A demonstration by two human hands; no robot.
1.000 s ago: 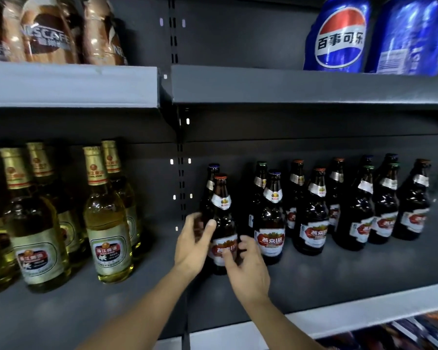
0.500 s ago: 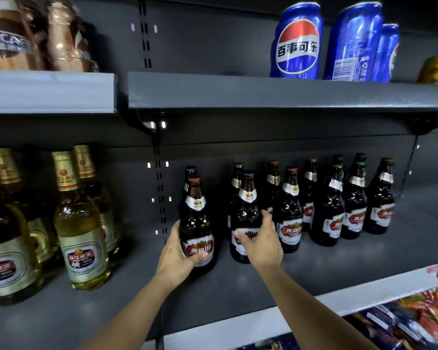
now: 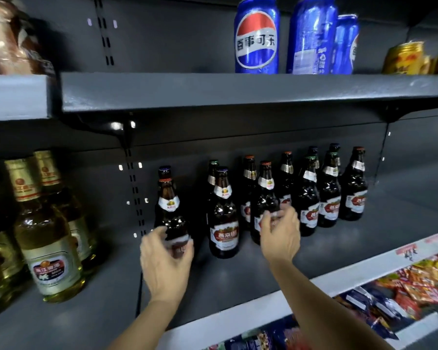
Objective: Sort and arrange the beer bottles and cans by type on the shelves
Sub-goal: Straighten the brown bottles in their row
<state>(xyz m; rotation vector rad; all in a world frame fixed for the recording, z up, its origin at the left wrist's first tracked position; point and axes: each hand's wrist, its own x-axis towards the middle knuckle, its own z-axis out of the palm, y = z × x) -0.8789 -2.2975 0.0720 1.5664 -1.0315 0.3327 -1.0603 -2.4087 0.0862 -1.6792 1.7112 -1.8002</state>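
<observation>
1. Two bare forearms reach up from the bottom edge towards the middle shelf (image 3: 238,281), grey and flat, with a white price strip along its front lip.
2. Left hand (image 3: 165,261) sits at the base of the leftmost brown bottle (image 3: 171,218), fingers curled round its lower label; blur makes it hard to say how firmly it grips.
3. Right hand (image 3: 280,236) is up at the body of another brown bottle (image 3: 266,203), fingers bent in front of the glass; whether they actually clasp it, I cannot tell.
4. Between the hands stands a free brown bottle (image 3: 223,218), upright, red-and-white label facing out.
5. Behind and to the right, more brown bottles (image 3: 329,193) stand upright in a loose double row, close together.
6. Off to the left on the neighbouring shelf, pale beer bottles (image 3: 48,238) with gold foil necks stand upright, well apart from the brown ones.
7. Up on the top shelf (image 3: 162,92), blue cola cans (image 3: 257,36) stand side by side, gold cans (image 3: 403,58) further right, brown packs (image 3: 13,44) far left.
8. Down at lower right, bright snack packets (image 3: 420,281) lie on the shelf below.
</observation>
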